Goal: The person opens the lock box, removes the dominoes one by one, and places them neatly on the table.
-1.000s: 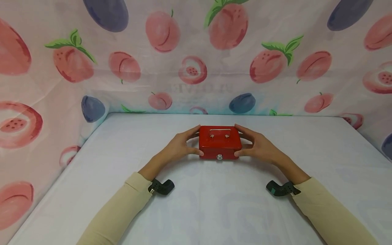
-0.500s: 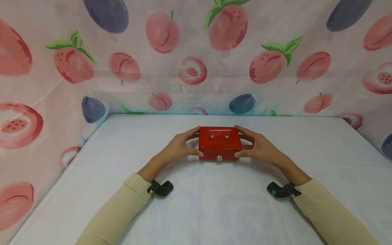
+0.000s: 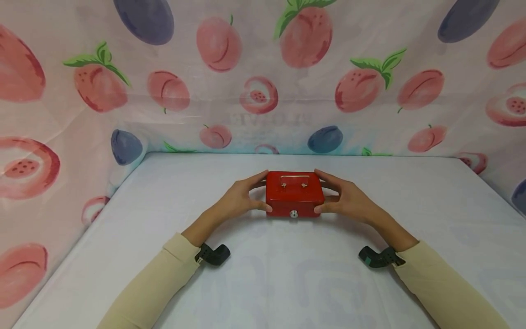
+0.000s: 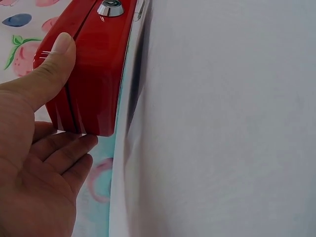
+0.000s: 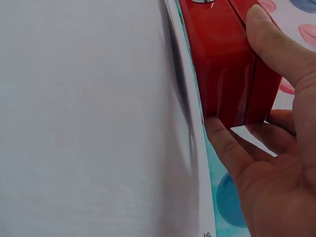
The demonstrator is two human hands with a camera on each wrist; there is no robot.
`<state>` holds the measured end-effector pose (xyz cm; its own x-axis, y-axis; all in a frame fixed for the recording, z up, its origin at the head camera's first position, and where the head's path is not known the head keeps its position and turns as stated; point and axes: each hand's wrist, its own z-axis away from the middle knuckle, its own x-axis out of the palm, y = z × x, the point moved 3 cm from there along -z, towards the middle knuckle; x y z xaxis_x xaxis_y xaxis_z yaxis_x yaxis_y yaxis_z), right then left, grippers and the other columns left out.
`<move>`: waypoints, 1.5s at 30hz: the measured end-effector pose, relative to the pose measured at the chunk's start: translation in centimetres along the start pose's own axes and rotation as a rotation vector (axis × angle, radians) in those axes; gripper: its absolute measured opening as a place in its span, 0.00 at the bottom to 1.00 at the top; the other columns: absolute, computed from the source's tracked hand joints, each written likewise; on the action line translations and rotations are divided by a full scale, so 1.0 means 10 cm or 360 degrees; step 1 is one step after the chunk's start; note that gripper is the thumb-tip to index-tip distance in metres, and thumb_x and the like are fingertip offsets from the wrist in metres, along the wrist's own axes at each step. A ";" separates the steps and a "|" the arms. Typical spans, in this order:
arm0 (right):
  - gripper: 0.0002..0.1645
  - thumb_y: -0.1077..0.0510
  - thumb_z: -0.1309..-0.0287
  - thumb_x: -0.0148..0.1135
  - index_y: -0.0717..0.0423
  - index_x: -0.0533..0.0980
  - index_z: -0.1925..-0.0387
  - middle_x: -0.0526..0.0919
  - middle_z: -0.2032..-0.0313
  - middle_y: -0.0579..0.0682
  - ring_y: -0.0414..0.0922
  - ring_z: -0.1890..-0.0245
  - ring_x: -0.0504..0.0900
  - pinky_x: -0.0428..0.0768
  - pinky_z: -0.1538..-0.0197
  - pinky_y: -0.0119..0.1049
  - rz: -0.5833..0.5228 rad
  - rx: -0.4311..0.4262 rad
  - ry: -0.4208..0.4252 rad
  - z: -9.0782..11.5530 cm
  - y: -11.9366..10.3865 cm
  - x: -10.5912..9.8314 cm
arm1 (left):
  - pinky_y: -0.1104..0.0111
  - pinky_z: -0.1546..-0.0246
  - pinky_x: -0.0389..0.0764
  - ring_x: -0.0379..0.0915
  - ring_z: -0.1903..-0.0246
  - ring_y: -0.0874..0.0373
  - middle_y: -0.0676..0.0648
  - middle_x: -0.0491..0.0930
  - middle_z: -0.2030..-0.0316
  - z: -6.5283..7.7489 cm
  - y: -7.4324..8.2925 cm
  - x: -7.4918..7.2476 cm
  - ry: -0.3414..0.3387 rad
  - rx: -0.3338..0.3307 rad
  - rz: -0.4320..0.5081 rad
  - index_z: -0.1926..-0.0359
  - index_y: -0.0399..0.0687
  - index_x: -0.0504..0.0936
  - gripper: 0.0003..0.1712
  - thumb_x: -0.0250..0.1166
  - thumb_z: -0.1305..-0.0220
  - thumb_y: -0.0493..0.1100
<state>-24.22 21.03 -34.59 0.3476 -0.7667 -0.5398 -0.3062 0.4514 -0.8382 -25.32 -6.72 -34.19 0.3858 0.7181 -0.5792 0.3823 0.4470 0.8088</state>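
Observation:
A small red metal cash box (image 3: 293, 194) stands near the middle of the white table, its lid down. A silver wire handle (image 3: 294, 177) lies on the lid, and a round silver lock (image 3: 293, 214) faces the person. The left hand (image 3: 240, 197) grips the left end, thumb on the front corner and fingers at the side. At the opposite end, the right hand (image 3: 347, 197) holds the box in a mirrored way. In the left wrist view, the thumb (image 4: 52, 69) presses near the lid seam. The right thumb (image 5: 274, 39) lies across the seam too.
White cloth covers the table (image 3: 263, 274). A fruit-printed curtain (image 3: 296, 100) hangs behind it and along the left side. Each wrist wears a black camera mount, the left mount (image 3: 213, 254) and the right mount (image 3: 380, 257), under beige sleeves.
The box and both hands have shifted very slightly toward the person. The grip on both ends stays the same.

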 end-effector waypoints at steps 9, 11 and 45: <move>0.59 0.49 0.55 0.76 0.49 0.52 0.26 0.59 0.30 0.54 0.56 0.33 0.61 0.75 0.47 0.45 0.0019 -0.0002 0.0004 0.02 -0.01 0.02 | 0.51 0.37 0.62 0.61 0.35 0.55 0.49 0.66 0.34 0.03 0.01 -0.01 -0.0006 -0.0008 -0.0001 0.26 0.49 0.54 0.52 0.74 0.47 0.43; 0.59 0.49 0.55 0.76 0.49 0.52 0.26 0.59 0.30 0.54 0.56 0.33 0.61 0.76 0.47 0.45 0.0021 0.0001 0.0001 0.02 -0.02 0.03 | 0.51 0.38 0.63 0.61 0.35 0.55 0.49 0.66 0.34 0.04 0.01 -0.01 -0.0007 -0.0015 0.0000 0.26 0.49 0.54 0.53 0.74 0.48 0.43; 0.58 0.50 0.55 0.77 0.52 0.54 0.27 0.63 0.32 0.56 0.57 0.34 0.63 0.76 0.47 0.45 0.0046 0.0001 -0.0039 0.11 -0.05 0.10 | 0.54 0.40 0.68 0.62 0.36 0.53 0.48 0.67 0.35 0.21 0.03 0.07 0.0025 -0.0099 0.0042 0.27 0.45 0.56 0.52 0.75 0.49 0.41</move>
<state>-22.77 20.56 -34.78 0.3600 -0.7419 -0.5657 -0.3161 0.4735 -0.8221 -23.21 -7.20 -34.59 0.3815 0.7384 -0.5561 0.3187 0.4597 0.8289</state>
